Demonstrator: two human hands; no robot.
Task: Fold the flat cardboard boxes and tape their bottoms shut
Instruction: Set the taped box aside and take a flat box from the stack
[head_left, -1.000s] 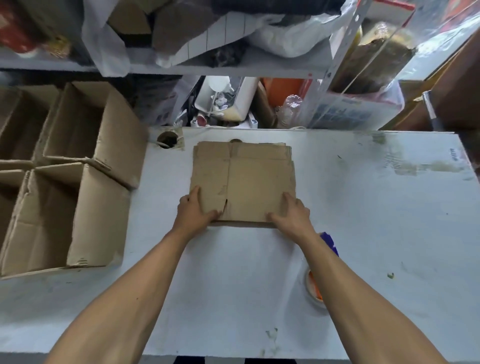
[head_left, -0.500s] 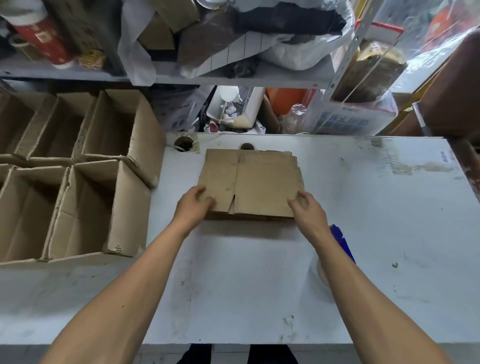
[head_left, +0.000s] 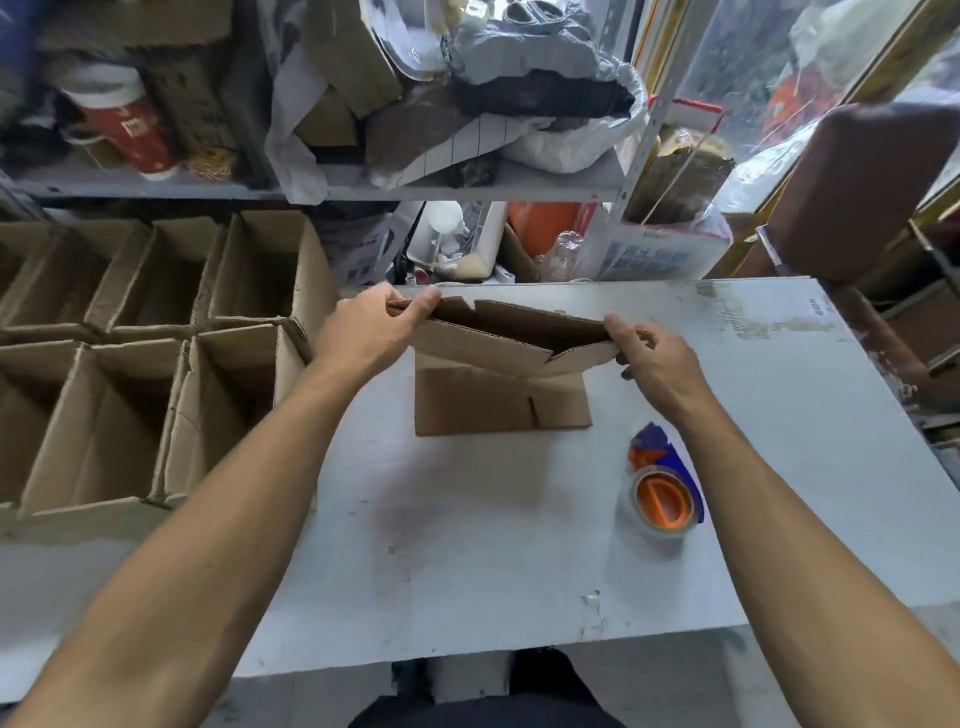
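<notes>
I hold a flat cardboard box (head_left: 488, 348) lifted off the white table (head_left: 467, 545), its near edge raised and its layers parting slightly. My left hand (head_left: 369, 327) grips its left end with the thumb on top. My right hand (head_left: 654, 358) pinches its right end. More flat cardboard (head_left: 483, 410) lies on the table under the lifted piece. A tape dispenser (head_left: 662, 493), blue and orange with a clear tape roll, rests on the table just left of my right forearm.
Several folded open boxes (head_left: 145, 379) stand packed together at the left of the table. A cluttered shelf (head_left: 415, 130) rises behind the table. A brown chair (head_left: 857, 187) is at the far right.
Both hands went from pressing on the flat stack to gripping the top box at its ends and lifting it. The camera tilted, bringing the tape dispenser and more boxes into view.
</notes>
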